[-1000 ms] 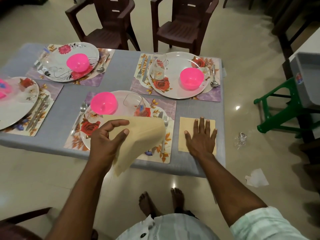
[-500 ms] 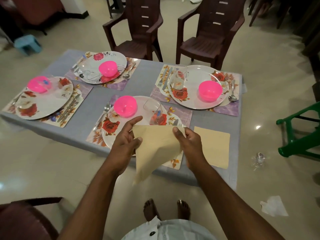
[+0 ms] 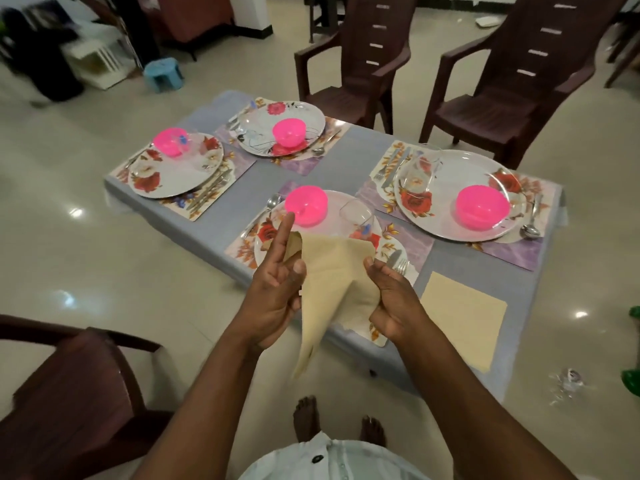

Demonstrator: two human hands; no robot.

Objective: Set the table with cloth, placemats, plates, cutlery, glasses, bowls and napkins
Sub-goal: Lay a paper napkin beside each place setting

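A low table under a grey cloth carries several floral placemats, each with a flowered plate, a pink bowl, a glass and cutlery. Above the near setting's plate I hold a stack of beige napkins. My left hand grips its left edge, index finger pointing up toward the near pink bowl. My right hand pinches the right edge. One beige napkin lies flat on the cloth at the table's near right corner. A tilted glass rests on the near plate.
Two brown plastic chairs stand behind the table. Another chair's arm is at lower left. A blue stool sits far left. A crumpled clear wrapper lies on the floor right of the table, by a green object.
My right hand left the flat napkin at the corner and came over to the stack, which both hands now hold. The view has swung left and up the table.
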